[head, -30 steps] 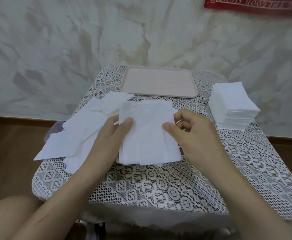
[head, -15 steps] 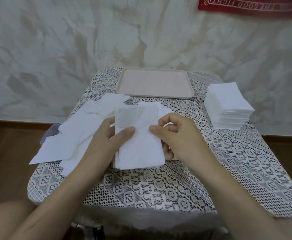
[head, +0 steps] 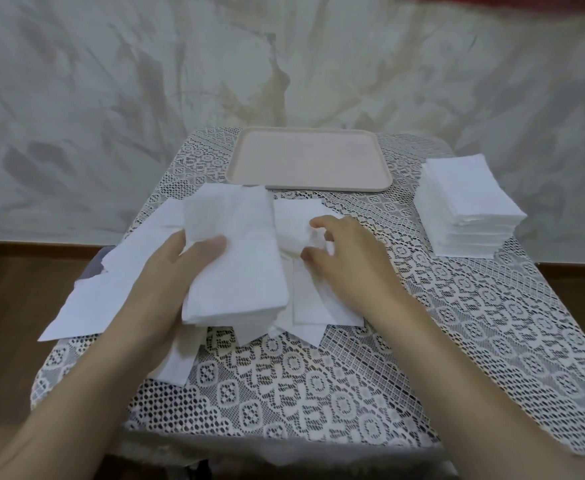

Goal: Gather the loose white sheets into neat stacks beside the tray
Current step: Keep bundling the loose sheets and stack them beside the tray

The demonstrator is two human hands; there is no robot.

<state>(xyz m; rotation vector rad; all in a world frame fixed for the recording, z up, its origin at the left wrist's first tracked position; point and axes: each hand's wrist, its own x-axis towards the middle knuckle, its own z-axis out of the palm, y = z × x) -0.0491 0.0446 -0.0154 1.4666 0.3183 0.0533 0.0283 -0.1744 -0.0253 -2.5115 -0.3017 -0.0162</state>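
Note:
My left hand [head: 176,271] grips a thick bundle of white sheets [head: 239,268], thumb on top, held a little above the table's middle. Just right of it, my right hand [head: 346,261] pinches a crumpled white sheet [head: 294,233] between thumb and forefinger. More loose sheets [head: 318,306] lie under that hand. Other loose sheets [head: 111,289] are spread over the table's left side and overhang its edge. A pale pink tray [head: 308,161] sits at the far middle, with nothing in it. A neat tall stack of white sheets [head: 467,206] stands to its right.
A white lace cloth [head: 353,375] covers the small table. A mottled grey wall rises close behind it. Brown floor shows on both sides. The near half and right part of the cloth are bare.
My left hand has lifted the bundle up and to the left. My right hand has let go of the bundle and now pinches a single crumpled sheet beside it. The camera has tilted slightly.

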